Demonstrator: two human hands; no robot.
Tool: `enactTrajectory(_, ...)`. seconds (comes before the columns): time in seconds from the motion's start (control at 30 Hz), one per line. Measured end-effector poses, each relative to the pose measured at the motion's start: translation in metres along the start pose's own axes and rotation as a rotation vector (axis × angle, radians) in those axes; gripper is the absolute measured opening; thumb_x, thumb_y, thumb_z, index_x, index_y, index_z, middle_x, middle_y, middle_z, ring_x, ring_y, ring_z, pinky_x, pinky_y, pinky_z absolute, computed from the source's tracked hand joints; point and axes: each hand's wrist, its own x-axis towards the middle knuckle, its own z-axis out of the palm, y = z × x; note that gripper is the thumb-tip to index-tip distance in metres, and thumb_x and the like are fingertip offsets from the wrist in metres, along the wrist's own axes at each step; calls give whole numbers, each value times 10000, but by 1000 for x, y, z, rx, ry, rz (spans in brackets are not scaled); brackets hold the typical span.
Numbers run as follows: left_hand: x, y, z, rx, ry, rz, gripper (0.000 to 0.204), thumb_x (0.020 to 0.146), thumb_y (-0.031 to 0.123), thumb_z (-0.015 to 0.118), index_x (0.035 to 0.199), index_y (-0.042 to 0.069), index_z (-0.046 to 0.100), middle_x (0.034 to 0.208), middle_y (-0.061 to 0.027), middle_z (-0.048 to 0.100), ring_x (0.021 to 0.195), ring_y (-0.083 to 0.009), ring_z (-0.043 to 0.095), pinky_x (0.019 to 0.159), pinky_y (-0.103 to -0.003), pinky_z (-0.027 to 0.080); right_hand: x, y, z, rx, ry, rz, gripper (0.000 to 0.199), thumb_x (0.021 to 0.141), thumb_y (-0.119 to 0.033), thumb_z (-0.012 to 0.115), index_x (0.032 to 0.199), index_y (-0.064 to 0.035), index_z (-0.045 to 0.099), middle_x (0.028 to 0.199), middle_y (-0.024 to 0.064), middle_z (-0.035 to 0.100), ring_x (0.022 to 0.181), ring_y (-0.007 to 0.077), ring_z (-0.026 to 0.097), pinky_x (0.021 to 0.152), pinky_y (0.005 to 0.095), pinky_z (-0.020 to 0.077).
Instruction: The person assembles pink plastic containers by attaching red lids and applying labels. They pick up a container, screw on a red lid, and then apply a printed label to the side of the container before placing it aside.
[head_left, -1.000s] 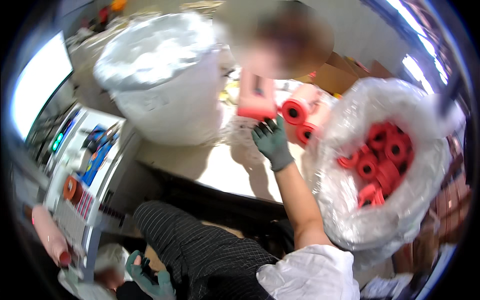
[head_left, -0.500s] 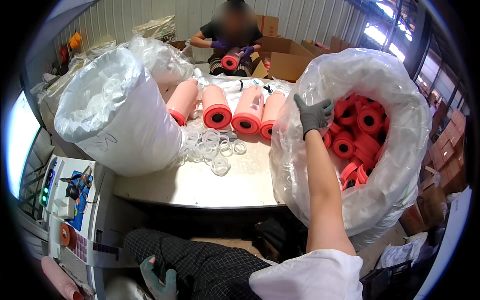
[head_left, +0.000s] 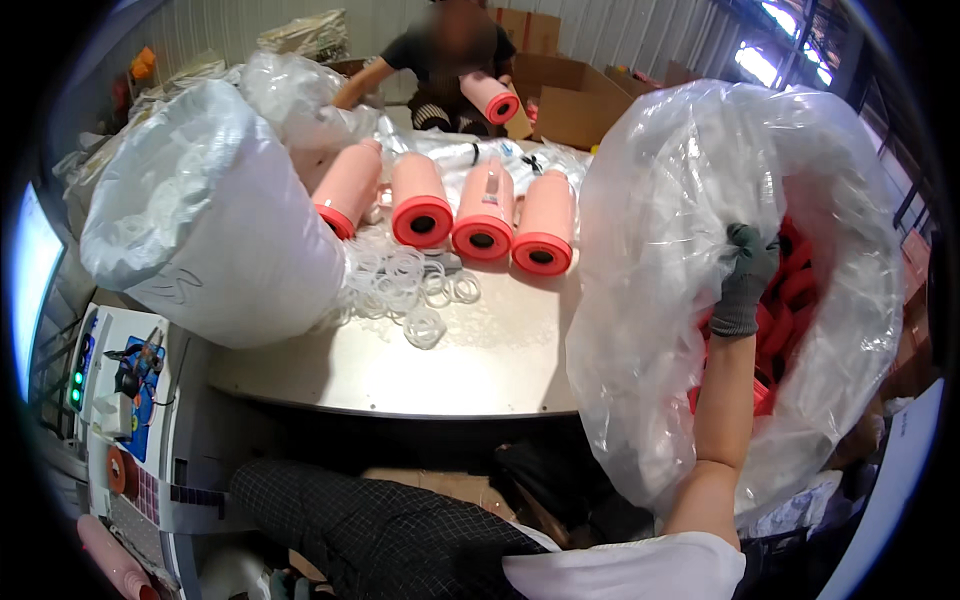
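The right hand (head_left: pixel 745 275), covered by a dark grey knitted glove, is seen reaching into the large clear plastic bag (head_left: pixel 650 300) that stands at the right end of the counter (head_left: pixel 480 360). The gloved fingers are curled down over the bag's inner wall, among the red plastic caps (head_left: pixel 795 290) heaped inside; whether a cap is actually grasped cannot be told, as the fingertips are hidden behind the film. The bare forearm rises from a white short sleeve (head_left: pixel 630 570) at the lower edge.

The left hand (head_left: pixel 290 585) is only partly in view at the bottom edge, in a greenish glove beside the dark checked trousers (head_left: pixel 400 530); its state cannot be told.

On the grey counter four pink cylinders with red end caps (head_left: pixel 480 215) are laid side by side, their capped ends facing the wearer. Just in front of them a loose heap of clear plastic rings (head_left: pixel 410 290) is spread. To the left, a second large bag of white translucent plastic (head_left: pixel 210 220) is tilted onto the counter, touching the rings.

At the far side another person in a dark top (head_left: pixel 450 50) is holding a further pink cylinder (head_left: pixel 490 97), with brown cardboard boxes (head_left: pixel 570 95) close by.
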Motion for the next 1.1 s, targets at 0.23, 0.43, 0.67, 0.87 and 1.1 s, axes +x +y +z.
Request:
enactTrajectory(0.23,37,74,8,-43,14,-4,608,992,385,723,1477,73,531,1504,-192,540,1380,-358,496,1145,-440,413,-93,144,69,-507,-292,11,250,836,-164,742,844,-67,511,724,-13,498,643,143,480,597,351,444)
enactTrajectory(0.43,19,137,19,-72,-37,-125,563,978,286,763,1408,-22,570,1428,-190,599,1346,-319,536,1170,-395,391,-204,129,51,-977,-747,283,934,831,-417,792,1493,85,366,1433,296,498,1285,386,534,1081,451,436)
enactTrajectory(0.67,49,75,48,96,-49,183,514,906,257,725,1298,-40,573,1217,-169,578,1145,-300,566,1019,-414,449,-323,21,-55,-1572,-1489,-123,1091,865,-703,645,1637,-32,263,1676,272,252,1575,455,197,1224,698,145)
enactTrajectory(0.87,29,41,43,97,177,225,472,865,290,790,1198,-18,660,1194,-208,652,1111,-398,639,978,-471,508,-356,5,17,-1155,-1229,-464,864,889,-529,742,1531,-35,442,1531,241,419,1451,443,361,1221,692,180)
enactTrajectory(1.1,-46,54,27,205,773,290,561,817,172,867,1283,20,596,1226,-196,632,1122,-362,643,964,-444,519,-488,-1,107,-283,-1560,53,702,892,-150,775,1492,19,453,1448,237,502,1342,406,497,1141,491,403)
